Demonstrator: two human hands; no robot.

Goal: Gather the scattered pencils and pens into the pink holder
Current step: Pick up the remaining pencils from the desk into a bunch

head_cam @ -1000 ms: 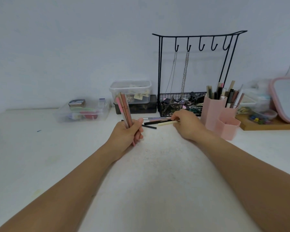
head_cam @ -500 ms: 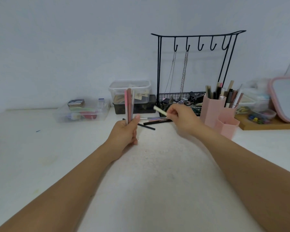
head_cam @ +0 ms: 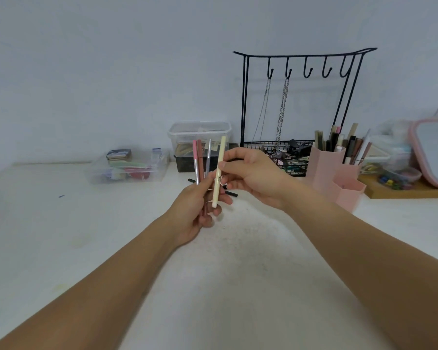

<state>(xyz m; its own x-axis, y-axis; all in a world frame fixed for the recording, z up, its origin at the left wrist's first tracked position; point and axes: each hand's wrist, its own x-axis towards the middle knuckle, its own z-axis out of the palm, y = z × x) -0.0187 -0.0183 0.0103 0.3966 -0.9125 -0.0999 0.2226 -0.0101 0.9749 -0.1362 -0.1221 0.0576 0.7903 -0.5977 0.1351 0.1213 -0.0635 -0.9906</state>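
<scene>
My left hand grips a small bunch of pens upright above the white table: a pink one, a brown one and a grey one. My right hand pinches a cream pen near its middle and holds it upright against the left hand's fingers, beside the bunch. A black pen lies on the table behind the hands, mostly hidden. The pink holder stands at the right with several pens and pencils standing in its tall compartments; its low front compartment looks empty.
A black wire hook rack with hanging chains and a basket of small items stands behind the holder. Clear plastic boxes sit at the back left and centre. A pink-framed mirror and a wooden tray are at the far right.
My right hand picked the cream pen off the table, lifted it and carried it left to the bunch in my left hand. The left hand turned its pens more upright.
</scene>
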